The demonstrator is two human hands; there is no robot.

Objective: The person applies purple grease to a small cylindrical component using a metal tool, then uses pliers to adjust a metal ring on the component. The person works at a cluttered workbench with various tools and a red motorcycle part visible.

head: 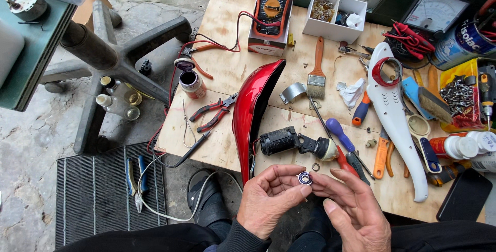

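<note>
Bearing-like and small, a round metal ring (305, 178) with a dark blue rim sits pinched between the fingertips of both hands, low over the near edge of the plywood board (227, 19). The left hand (268, 200) curls around it from the left, its thumb and forefinger closed on the ring's side; the right hand (356, 210) meets it from the right, its forefinger tip touching the ring's other edge, the remaining fingers loosely bent. Just above the grip lies a black motor assembly (289, 141) with a pale rounded end, and beside that a tiny loose washer (315, 167) rests on the wood, very near the held ring. To the upper left of the grip a glossy red curved shell (253, 110) stands on its edge, with red-handled pliers (213, 111) farther left. To the upper right are a blue-handled screwdriver (338, 132), a paint brush (316, 71) and a long white plastic cover (395, 112). Far above, at the board's back edge, stands an orange multimeter (273, 4). Below the grip, a dark sandal (206, 200) shows on the ground, and blue-handled pliers (136, 179) lie on a ribbed mat (88, 205) well to the left.
</note>
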